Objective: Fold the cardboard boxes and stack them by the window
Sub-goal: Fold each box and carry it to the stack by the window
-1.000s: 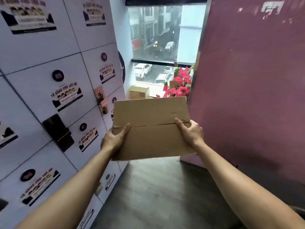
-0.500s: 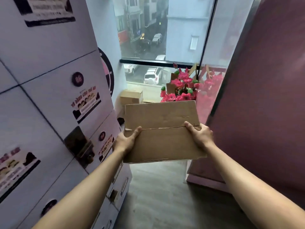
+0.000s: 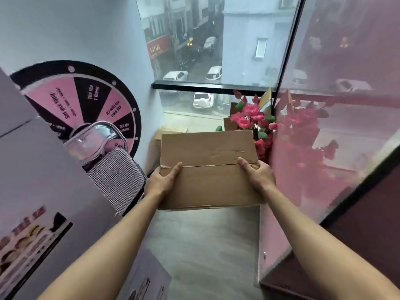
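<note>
I carry a closed brown cardboard box (image 3: 208, 169) in front of me, its taped seam running across the top. My left hand (image 3: 161, 182) grips its left edge with the thumb on top, and my right hand (image 3: 258, 175) grips the right edge the same way. Beyond it, on the floor under the window (image 3: 207, 50), stands another cardboard box (image 3: 170, 133), partly hidden by the one I hold.
White lockers (image 3: 39, 191) line the left, with a speaker with a handle (image 3: 112, 167) and a pink prize wheel (image 3: 86, 100) on the wall. Pink artificial flowers (image 3: 249, 118) and cardboard pieces (image 3: 265, 98) fill the window's right corner. A pink glass partition (image 3: 324, 148) closes the right side.
I have walked forward down the narrow aisle with the box; the window, flowers and floor box are nearer, and the wheel and speaker have come into sight.
</note>
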A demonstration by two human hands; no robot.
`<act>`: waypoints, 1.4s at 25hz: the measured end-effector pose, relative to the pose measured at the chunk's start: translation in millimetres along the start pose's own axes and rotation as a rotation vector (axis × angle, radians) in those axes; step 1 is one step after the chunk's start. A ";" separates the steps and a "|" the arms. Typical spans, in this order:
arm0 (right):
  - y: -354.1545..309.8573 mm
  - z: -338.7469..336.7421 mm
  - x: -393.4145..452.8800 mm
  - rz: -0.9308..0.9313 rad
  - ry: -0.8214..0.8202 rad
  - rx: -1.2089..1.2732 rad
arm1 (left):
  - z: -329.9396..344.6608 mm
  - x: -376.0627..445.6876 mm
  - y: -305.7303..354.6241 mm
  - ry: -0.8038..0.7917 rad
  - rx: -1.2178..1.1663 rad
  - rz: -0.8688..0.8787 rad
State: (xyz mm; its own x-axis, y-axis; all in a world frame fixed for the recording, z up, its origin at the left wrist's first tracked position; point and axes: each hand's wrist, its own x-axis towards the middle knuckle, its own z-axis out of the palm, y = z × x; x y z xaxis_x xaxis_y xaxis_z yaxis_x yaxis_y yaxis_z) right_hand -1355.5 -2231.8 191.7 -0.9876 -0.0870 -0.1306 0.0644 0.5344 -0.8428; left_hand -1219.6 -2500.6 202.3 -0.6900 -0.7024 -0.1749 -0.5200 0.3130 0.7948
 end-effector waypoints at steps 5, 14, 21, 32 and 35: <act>-38.6 46.1 124.0 0.008 -0.060 0.017 | 11.3 115.0 36.3 0.051 0.019 -0.039; -91.2 136.7 331.2 0.090 -0.057 -0.011 | 62.4 354.4 71.2 -0.015 -0.001 -0.108; -129.2 176.0 476.1 0.171 0.021 -0.009 | 94.1 528.2 127.6 -0.136 0.035 -0.097; -180.2 271.8 707.0 0.207 -0.085 0.037 | 130.4 751.3 191.0 -0.076 0.051 -0.158; -185.4 304.8 751.6 0.239 -0.095 0.024 | 139.3 811.2 185.4 -0.142 0.025 -0.186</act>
State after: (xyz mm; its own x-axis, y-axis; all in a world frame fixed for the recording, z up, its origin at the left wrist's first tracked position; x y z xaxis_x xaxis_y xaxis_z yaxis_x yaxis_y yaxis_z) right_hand -2066.0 -2652.5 90.6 -0.9261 -0.0400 -0.3752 0.2987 0.5296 -0.7939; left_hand -1945.9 -2923.2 126.9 -0.6438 -0.6533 -0.3984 -0.6561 0.2035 0.7267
